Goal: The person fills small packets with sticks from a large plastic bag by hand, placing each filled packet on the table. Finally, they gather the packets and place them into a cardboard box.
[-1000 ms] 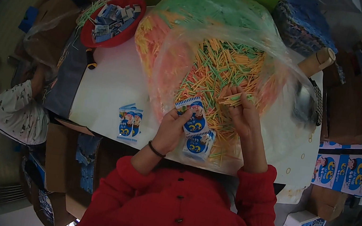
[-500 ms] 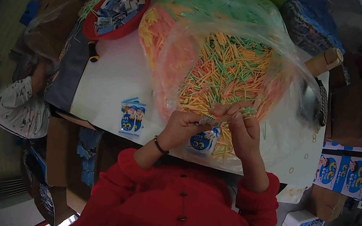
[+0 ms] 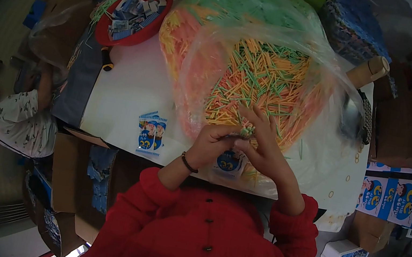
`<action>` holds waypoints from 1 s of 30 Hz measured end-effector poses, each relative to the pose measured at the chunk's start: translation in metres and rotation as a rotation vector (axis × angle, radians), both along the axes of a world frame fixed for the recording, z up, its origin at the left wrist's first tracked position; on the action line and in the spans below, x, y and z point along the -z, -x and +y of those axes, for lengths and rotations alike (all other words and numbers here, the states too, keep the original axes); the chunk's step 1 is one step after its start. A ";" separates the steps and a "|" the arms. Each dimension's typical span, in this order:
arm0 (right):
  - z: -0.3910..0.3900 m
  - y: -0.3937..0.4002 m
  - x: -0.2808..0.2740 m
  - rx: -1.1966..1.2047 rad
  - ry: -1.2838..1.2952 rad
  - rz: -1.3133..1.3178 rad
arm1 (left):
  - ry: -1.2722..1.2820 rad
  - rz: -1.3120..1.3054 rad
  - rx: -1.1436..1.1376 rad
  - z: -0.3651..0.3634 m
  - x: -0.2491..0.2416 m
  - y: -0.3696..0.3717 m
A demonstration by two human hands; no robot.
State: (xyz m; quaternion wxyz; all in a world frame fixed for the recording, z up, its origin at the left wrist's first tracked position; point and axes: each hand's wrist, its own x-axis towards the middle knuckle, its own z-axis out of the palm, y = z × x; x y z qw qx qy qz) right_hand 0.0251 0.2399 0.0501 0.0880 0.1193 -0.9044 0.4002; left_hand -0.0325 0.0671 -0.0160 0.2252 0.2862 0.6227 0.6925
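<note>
My left hand (image 3: pixel 211 144) is closed around a small packet of candy-like sticks, mostly hidden by the fingers; pale green stick ends (image 3: pixel 247 130) show at its top. My right hand (image 3: pixel 266 150) is beside it, fingers stretched out past the stick ends and thumb close to the left fingertips. Just below the hands lies a blue printed packet (image 3: pixel 229 163), partly covered by them. In front of them a large clear plastic bag (image 3: pixel 202 68) gapes, full of thin orange, green, yellow and pink sticks (image 3: pixel 261 75).
Blue printed packets (image 3: pixel 150 135) lie on the white table (image 3: pixel 123 87) to the left. A red basin (image 3: pixel 103 32) of small packets is at the back left, near a black-and-yellow handle (image 3: pixel 107 59). Printed cartons (image 3: pixel 395 201) stand right. Another person (image 3: pixel 22 117) sits at far left.
My right hand has moved left, bringing its green sticks against the packet in my left hand, and its fingers have straightened. My left hand has shifted slightly.
</note>
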 end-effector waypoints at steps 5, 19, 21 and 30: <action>0.023 0.004 -0.008 0.108 0.139 0.084 | -0.180 0.202 -0.062 0.012 -0.014 0.013; 0.044 -0.001 0.007 0.264 0.346 0.031 | 0.206 -0.060 -0.419 -0.093 -0.042 -0.014; 0.065 0.013 0.001 0.402 0.289 0.032 | 0.250 -0.079 -0.477 -0.121 -0.034 0.000; 0.121 0.133 0.020 0.323 -0.656 0.332 | 0.777 1.011 -0.665 -0.106 -0.046 0.006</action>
